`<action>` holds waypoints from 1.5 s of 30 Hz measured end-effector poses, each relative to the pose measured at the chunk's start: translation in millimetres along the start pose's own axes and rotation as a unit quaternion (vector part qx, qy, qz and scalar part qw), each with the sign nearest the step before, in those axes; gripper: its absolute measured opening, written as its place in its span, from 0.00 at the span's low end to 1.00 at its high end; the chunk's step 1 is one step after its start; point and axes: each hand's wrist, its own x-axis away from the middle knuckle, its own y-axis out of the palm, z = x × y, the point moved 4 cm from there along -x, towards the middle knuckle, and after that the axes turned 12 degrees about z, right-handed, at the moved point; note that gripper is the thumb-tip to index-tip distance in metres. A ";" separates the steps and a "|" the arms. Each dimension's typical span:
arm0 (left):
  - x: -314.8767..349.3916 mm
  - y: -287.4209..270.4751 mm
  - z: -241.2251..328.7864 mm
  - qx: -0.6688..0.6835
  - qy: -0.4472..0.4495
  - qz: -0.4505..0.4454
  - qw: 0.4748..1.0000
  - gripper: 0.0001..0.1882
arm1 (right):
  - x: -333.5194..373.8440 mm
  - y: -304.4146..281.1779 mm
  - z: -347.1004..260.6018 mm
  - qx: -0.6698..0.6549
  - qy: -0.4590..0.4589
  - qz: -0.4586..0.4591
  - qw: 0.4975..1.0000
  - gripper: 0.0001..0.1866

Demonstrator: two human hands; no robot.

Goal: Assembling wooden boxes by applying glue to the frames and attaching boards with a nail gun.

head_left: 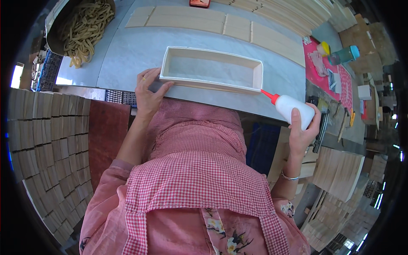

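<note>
A long, open wooden box frame (212, 87) lies on the table, with the grey tabletop showing through its middle. White glue runs along its upper edges. My left hand (149, 91) grips the frame's left end, thumb on the near side and fingers around the corner. In my right hand (304, 127) is a white squeeze bottle of glue (291, 111) with a red nozzle, tilted so that its tip meets the frame's near right corner. My fingers are wrapped around the bottle's body.
Flat thin wooden boards (187, 18) lie in a row behind the frame. A container of tan bands (87, 32) stands at the far left. Stacked wood blocks (46, 144) rise at my left. A teal-lidded bottle (344, 55) sits on a pink cloth at right.
</note>
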 end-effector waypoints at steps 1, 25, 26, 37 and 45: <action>-0.5 0.9 0.3 -0.002 -0.005 -0.002 1.000 0.26 | -1.1 -0.9 1.1 0.002 0.001 0.001 1.000 0.23; -4.6 -10.4 3.4 0.021 -0.061 -0.056 0.996 0.28 | -341.6 93.5 238.7 0.235 -0.046 0.078 0.968 0.23; -4.3 -11.1 2.7 0.029 -0.063 -0.059 0.996 0.28 | -352.8 85.9 255.4 0.242 -0.050 0.075 0.966 0.23; -6.1 -9.7 -11.2 0.146 -0.199 -0.090 0.965 0.26 | -360.2 62.8 272.7 0.342 -0.023 -0.139 0.929 0.19; -7.3 1.5 -11.9 0.233 -0.418 -0.004 0.878 0.21 | -224.6 -217.4 204.1 0.411 0.007 0.153 0.899 0.19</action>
